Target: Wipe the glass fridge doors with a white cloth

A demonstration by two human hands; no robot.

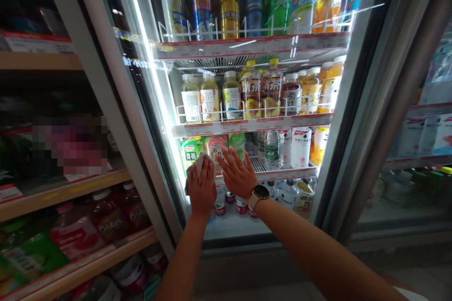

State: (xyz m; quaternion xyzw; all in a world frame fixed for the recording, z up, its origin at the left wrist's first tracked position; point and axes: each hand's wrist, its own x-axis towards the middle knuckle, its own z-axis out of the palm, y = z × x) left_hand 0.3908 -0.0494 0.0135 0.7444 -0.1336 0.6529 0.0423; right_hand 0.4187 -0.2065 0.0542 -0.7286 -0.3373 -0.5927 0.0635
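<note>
Against the glass cooler door (282,59) at twelve o'clock, the left hand (201,190) presses a soft, light white cloth (199,169) bunched in its palm; the right hand (237,174) lies spread wide on the stiff, slick pane.

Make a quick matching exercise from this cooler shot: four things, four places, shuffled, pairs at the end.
Things:
1. Pale cloth
2. Wristwatch
3. Gold can
4. Iced-tea bottle

Places:
A. On the wrist of the right hand
B. Second shelf down
C. Top shelf
D. Under the left hand, against the glass door

Pairs: 1-D, 2-A, 3-C, 4-B
</note>
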